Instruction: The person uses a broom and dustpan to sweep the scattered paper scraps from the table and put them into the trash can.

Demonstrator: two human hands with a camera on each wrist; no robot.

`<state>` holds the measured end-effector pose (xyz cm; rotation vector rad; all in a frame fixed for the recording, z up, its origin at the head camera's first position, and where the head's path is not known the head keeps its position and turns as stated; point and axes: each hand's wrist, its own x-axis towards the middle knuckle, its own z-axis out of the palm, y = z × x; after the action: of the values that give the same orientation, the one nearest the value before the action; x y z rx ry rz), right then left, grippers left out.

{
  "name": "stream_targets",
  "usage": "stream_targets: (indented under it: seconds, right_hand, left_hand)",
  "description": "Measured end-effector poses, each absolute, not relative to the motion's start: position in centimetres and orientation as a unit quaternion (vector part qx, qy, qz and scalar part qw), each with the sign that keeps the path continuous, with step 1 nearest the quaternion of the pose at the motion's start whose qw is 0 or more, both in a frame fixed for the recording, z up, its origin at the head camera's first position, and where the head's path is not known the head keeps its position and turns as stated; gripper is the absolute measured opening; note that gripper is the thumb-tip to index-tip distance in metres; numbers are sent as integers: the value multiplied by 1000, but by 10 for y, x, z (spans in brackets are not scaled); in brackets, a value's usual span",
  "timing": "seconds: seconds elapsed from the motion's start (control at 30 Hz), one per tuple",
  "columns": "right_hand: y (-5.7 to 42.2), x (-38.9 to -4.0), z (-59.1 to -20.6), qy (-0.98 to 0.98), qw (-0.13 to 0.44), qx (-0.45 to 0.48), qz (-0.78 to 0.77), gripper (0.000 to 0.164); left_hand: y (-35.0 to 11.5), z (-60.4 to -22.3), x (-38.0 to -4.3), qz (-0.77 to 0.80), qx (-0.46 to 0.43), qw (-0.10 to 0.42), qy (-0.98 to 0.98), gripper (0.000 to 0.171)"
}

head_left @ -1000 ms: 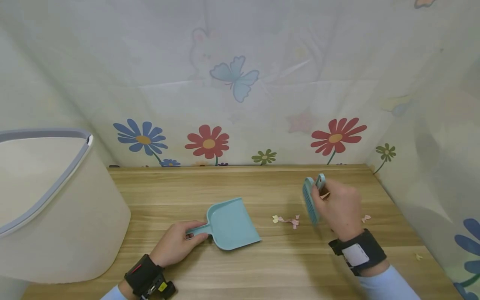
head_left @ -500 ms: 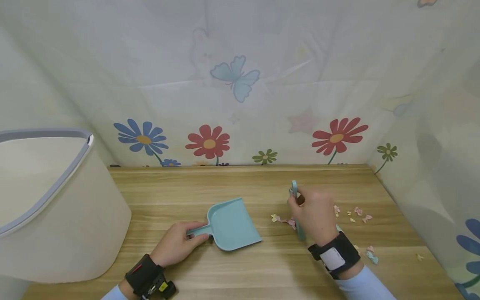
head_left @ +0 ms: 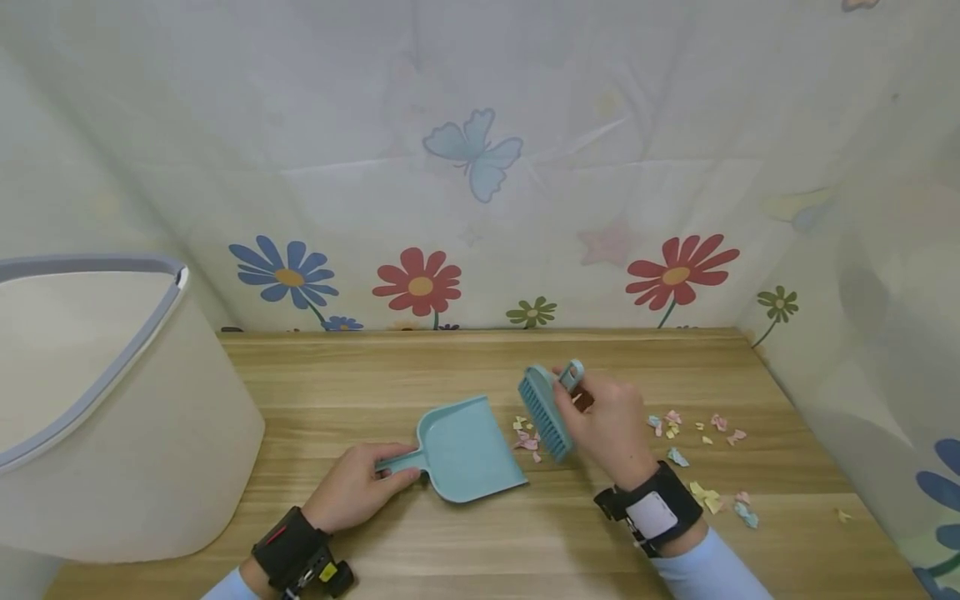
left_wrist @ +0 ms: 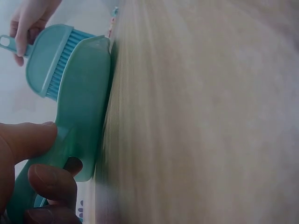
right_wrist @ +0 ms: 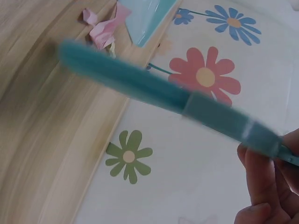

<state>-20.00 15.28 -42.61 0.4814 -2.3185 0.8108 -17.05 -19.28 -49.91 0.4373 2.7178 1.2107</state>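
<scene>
My left hand grips the handle of a light-blue dustpan, which lies on the wooden table with its open edge facing right. In my right hand is a matching hand brush, tilted, its bristles towards the dustpan. Pink and yellow crumpled paper scraps lie between the brush and the dustpan's edge. The left wrist view has the brush just beyond the dustpan. Blurred in the right wrist view, the brush is seen edge-on, with pink scraps past it.
More scraps in yellow, pink and blue are scattered over the right part of the table. A large white bin with a grey-blue rim stands at the left. A flower-printed curtain borders the back and right.
My right hand has moved left with the brush, and the scraps by the dustpan have shifted left, close to its edge. The left hand and dustpan stay almost in place.
</scene>
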Motion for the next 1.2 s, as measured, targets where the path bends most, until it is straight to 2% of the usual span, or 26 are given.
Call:
stream_targets:
  seconds: [0.37, 0.57, 0.77, 0.97, 1.1, 1.2]
  right_hand:
    - [150, -206, -431, -879, 348, 267, 185, 19]
    - [141, -203, -435, -886, 326, 278, 178, 19]
    - [132, -197, -436, -887, 296, 280, 216, 20]
    - [130, -196, -433, -861, 283, 281, 315, 10]
    - [134, -199, -427, -834, 282, 255, 400, 18]
    - [139, -201, -422, -836, 294, 233, 401, 18]
  left_hand:
    - [-190, -497, -170, 405, 144, 73, 900, 46]
    - [-188, -495, -169, 411, 146, 81, 896, 46]
    - [-185, -494, -169, 411, 149, 83, 896, 45]
    - [-183, -490, -170, 404, 150, 89, 898, 45]
    - [-182, -489, -170, 401, 148, 92, 899, 45]
    - [-182, -490, -170, 402, 145, 94, 899, 45]
